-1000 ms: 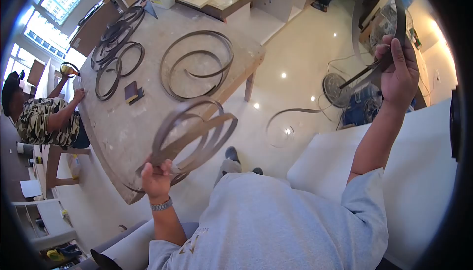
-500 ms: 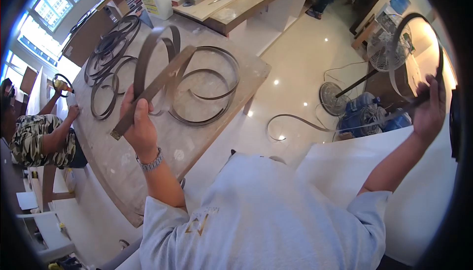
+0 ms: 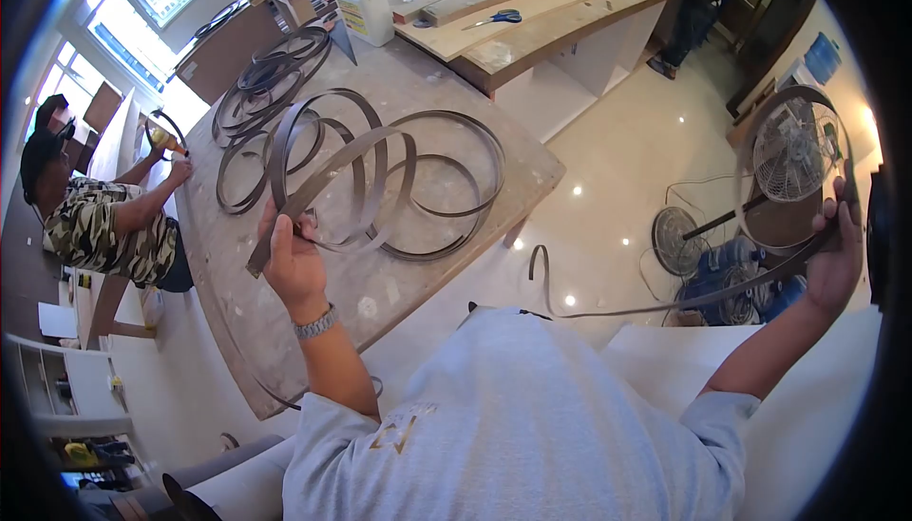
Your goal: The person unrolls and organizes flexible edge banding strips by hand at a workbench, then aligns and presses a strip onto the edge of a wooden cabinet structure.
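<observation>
My left hand (image 3: 296, 260), with a metal watch on its wrist, is closed round a looped brown strip (image 3: 359, 174) above the worktable (image 3: 332, 331). Out to the right, my right hand (image 3: 836, 250) grips a second brown strip (image 3: 665, 307). One part of it loops up beside the fan; the other trails left in front of my body and curls at its end. A large coil (image 3: 489, 174) lies on the table behind the left-hand strip. More dark coils (image 3: 275, 75) are heaped at the table's far left.
A white jug (image 3: 364, 10) and blue scissors (image 3: 503, 18) stand and lie beyond the coils. A standing fan (image 3: 788, 151) and blue bottles (image 3: 727, 274) are at the right. A co-worker (image 3: 104, 208) holds a yellow tool at the left; another person (image 3: 698, 8) stands at the back.
The left-hand strip has spread into wider loops, and my left hand has turned over and moved up from beside the table edge. My right hand has moved lower and outward, its strip now stretching farther left.
</observation>
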Motion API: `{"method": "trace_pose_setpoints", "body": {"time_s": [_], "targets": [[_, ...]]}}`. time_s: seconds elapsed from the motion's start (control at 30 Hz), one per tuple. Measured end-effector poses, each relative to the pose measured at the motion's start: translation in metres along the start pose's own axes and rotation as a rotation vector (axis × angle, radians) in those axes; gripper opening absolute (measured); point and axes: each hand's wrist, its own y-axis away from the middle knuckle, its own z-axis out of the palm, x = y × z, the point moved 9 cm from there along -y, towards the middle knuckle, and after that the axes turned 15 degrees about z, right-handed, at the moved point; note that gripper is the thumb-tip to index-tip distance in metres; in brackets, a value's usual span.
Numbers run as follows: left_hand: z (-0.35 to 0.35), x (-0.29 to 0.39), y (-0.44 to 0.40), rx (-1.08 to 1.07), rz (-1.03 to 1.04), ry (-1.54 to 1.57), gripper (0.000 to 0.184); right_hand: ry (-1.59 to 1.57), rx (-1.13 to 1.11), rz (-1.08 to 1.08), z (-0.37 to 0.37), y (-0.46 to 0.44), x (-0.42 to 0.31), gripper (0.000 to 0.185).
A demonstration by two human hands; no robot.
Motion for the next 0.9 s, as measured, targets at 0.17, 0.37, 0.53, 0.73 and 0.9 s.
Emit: {"method": "trace_pose_setpoints", "body": {"time_s": [0.17, 0.37, 0.53, 0.73, 0.9], "targets": [[0.005, 0.01, 0.014, 0.046, -0.01, -0.001, 0.042, -0.096, -0.127, 0.159, 0.043, -0.008, 0.056, 0.045], [0.029, 0.018, 0.018, 0.051, 0.028, -0.162, 0.041, -0.212, -0.148, 0.273, 0.05, -0.004, 0.111, 0.052], [0.057, -0.011, 0.017, -0.096, 0.061, -0.404, 0.04, -0.343, -0.057, 0.379, 0.027, 0.015, 0.15, 0.036], [0.129, -0.031, -0.01, -0.35, 0.199, -0.693, 0.037, -0.356, 0.026, 0.419, -0.005, 0.036, 0.167, 0.034], [0.165, -0.078, 0.01, -0.6, 0.392, -0.774, 0.035, -0.359, 0.116, 0.412, -0.021, 0.057, 0.17, 0.033]]}}
